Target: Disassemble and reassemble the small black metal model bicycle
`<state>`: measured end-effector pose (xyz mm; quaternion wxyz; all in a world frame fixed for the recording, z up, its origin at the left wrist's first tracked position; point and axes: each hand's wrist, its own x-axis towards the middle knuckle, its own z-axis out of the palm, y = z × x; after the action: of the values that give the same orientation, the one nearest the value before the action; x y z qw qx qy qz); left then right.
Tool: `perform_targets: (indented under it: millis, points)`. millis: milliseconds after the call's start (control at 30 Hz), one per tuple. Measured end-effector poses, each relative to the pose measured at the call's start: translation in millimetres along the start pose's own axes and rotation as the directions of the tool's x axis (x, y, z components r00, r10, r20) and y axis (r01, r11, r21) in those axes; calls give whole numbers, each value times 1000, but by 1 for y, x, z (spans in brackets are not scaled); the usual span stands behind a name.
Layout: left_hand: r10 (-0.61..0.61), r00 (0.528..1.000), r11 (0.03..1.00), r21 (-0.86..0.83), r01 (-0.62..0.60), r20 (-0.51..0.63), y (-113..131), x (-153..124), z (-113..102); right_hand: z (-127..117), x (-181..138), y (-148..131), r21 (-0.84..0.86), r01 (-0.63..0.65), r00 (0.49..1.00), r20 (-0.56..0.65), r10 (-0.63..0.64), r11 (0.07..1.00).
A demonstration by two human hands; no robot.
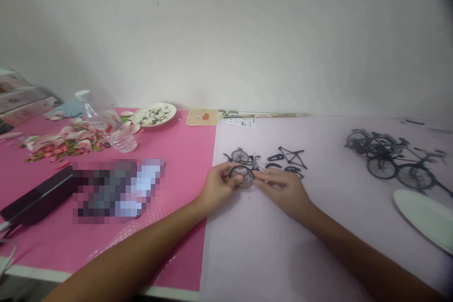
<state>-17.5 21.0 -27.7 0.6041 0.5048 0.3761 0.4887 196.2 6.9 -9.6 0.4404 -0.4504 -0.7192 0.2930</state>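
Note:
A small model bicycle wheel (247, 175) with a black rim and thin spokes is held up between my hands. My left hand (218, 185) is closed on its left side, the thumb lying across the spokes. The fingertips of my right hand (287, 191) pinch the rim at its right edge. Just behind lie loose bicycle parts: another spoked wheel (239, 155), a black frame (290, 155), a black chain-guard piece (275, 157) and a curved black fender (273, 165). Some smaller parts are partly hidden by my fingers.
Several assembled model bicycles (398, 160) stand at the right, above a white plate (421, 214). On the pink left side are a plastic bottle (94, 113), flower petals (71, 141), a dish of white bits (155, 114), a yellow tray (194, 118) and a black box-shaped device (38, 193).

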Motion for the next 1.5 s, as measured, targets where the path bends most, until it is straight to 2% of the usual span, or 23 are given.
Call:
perform_targets:
  millis: [567, 767, 867, 1067, 1200, 1333, 1433, 1500]
  points:
    - [-5, 1000, 1000, 14, 5, -12, 1, -1, 1, 8, -3, -9, 6, -96, 994, -61, 96, 995]
    - [23, 1000, 998, 58, -24, 14, -4, 1, -2, 6, -1, -5, -77, 1, 999, -32, -3, 997]
    - [59, 998, 991, 117, -63, 35, -2, -1, 0, 4, 0, -1, -138, 62, 998, 13, -61, 988]
    - [40, 998, 984, 169, -48, 54, 8, -6, 5, -1, 4, 2, -225, 207, 975, 128, -181, 952]
    - [7, 1000, 991, 137, -10, 21, 9, -6, 6, -26, 15, 7, -402, 280, 959, 164, -233, 872]
    - [-24, 1000, 998, 51, 24, -2, 6, -5, 6, -68, 28, 17, -645, 162, 978, 207, -33, 747]
    - [-7, 1000, 999, 51, 8, -17, 5, -5, 6, -92, 33, 25, -697, 111, 975, 216, 59, 709]
    - [10, 1000, 996, 91, -7, -25, 5, -5, 5, -100, 34, 29, -707, 74, 975, 200, 98, 704]
